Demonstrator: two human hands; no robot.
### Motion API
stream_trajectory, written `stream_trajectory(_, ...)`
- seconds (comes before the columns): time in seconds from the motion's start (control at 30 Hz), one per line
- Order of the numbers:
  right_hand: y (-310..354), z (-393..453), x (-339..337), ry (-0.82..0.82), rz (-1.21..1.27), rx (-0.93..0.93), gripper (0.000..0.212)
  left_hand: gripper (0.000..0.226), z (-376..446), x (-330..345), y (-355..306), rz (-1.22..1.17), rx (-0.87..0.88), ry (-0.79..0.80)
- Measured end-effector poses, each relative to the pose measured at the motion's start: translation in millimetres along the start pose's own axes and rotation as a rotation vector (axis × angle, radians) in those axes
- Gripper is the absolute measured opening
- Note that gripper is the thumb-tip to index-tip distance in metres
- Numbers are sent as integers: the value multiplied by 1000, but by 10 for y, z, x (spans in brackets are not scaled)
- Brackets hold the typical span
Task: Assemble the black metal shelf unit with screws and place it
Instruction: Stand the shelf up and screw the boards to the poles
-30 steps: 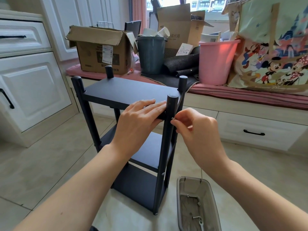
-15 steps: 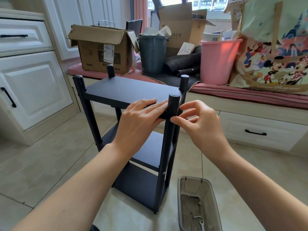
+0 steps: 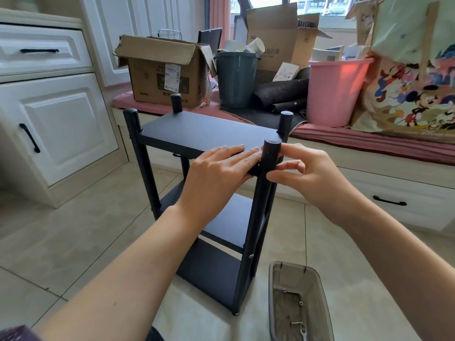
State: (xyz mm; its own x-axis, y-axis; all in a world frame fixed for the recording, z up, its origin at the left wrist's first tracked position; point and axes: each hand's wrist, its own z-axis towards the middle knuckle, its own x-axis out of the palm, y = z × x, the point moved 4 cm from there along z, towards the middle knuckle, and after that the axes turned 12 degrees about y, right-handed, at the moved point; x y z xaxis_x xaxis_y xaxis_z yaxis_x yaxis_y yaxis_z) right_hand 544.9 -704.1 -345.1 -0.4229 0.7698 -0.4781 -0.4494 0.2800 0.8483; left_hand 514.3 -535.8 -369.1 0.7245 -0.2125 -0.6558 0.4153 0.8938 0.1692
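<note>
Shelf unit (image 3: 209, 134) upright on the floor tiles. Left hand (image 3: 216, 173) lies flat on the top panel's near edge, touching the near-right post (image 3: 269, 156). Right hand (image 3: 310, 175) pinches at that post; any screw is hidden, grip unclear. Clear tray (image 3: 295, 303) right of post base, cut off below.

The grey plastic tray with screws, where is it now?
In the head view the grey plastic tray sits on the tiled floor at lower right, just right of the black shelf unit, below the right hand.
</note>
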Motion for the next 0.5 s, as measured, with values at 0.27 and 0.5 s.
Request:
stream_trajectory(0.27,21,-21,-25,46,-8,-52,42,37,-5,2,3,56,20,7)
stream_trajectory(0.5,14,-26,-22,36,-58,-77,40,38,-5,22,16,52,2,37)
